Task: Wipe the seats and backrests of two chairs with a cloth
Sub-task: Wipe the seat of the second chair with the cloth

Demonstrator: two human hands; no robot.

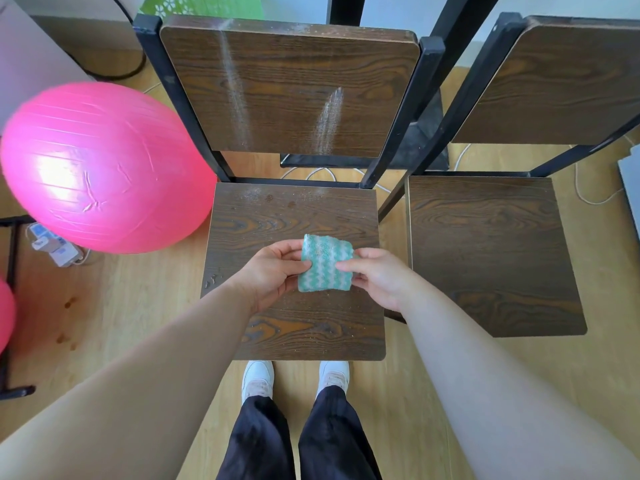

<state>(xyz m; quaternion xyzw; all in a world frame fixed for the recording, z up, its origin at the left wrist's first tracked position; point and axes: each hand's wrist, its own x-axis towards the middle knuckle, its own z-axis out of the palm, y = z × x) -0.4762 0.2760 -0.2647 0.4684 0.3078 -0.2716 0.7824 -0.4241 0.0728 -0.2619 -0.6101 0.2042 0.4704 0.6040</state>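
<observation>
Dark wood-grain chair seat (294, 220), dusty; black metal frame (173, 98); fuzzy cloth (323, 268); glossy pink ball (104, 168).

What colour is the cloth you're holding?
The small folded cloth is green and white in wavy zigzag stripes, seen best in the head view.

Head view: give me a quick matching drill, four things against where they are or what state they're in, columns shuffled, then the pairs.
Things:
1. cloth
2. left chair backrest
3. right chair seat
4. pink ball

States or places:
A. streaked with white powder
B. on the floor, left of the chairs
C. held by the left hand and right hand
D. bare wood, no visible powder

Pairs: 1-C, 2-A, 3-D, 4-B
</observation>
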